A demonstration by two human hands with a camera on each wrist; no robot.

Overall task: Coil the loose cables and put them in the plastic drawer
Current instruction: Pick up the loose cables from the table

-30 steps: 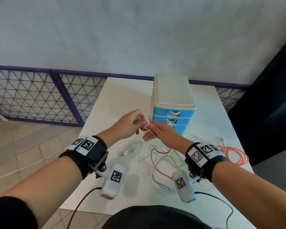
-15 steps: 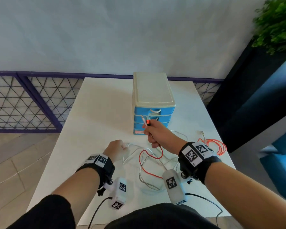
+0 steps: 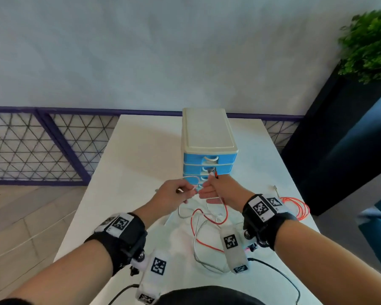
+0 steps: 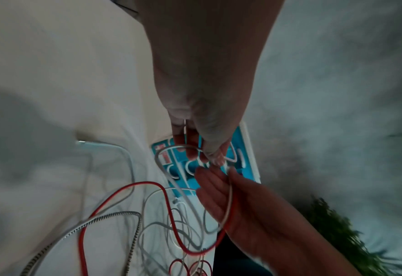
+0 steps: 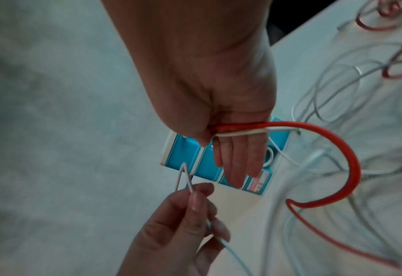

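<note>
A white cable (image 3: 188,177) and a red cable (image 3: 226,213) run up from a tangle on the white table (image 3: 141,150). My right hand (image 3: 213,190) is raised in front of the blue drawer unit (image 3: 208,137). Its thumb pins both cables across straight fingers (image 5: 237,164), and the plug ends (image 3: 216,173) stick out above. My left hand (image 3: 176,193) is beside it and pinches a loop of the white cable (image 5: 183,171). In the left wrist view the white cable (image 4: 158,155) arcs from my left hand (image 4: 195,155) to the right palm. All the drawers look closed.
A braided grey cable (image 3: 198,238) and more white cables lie on the table below my hands. An orange cable coil (image 3: 299,208) lies near the right table edge. A dark planter with a plant (image 3: 370,45) stands to the right, a purple mesh fence (image 3: 42,146) to the left.
My left hand has risen from the table with the white cable and come up beside the right hand. The right hand has stayed in front of the drawers with the cable ends.
</note>
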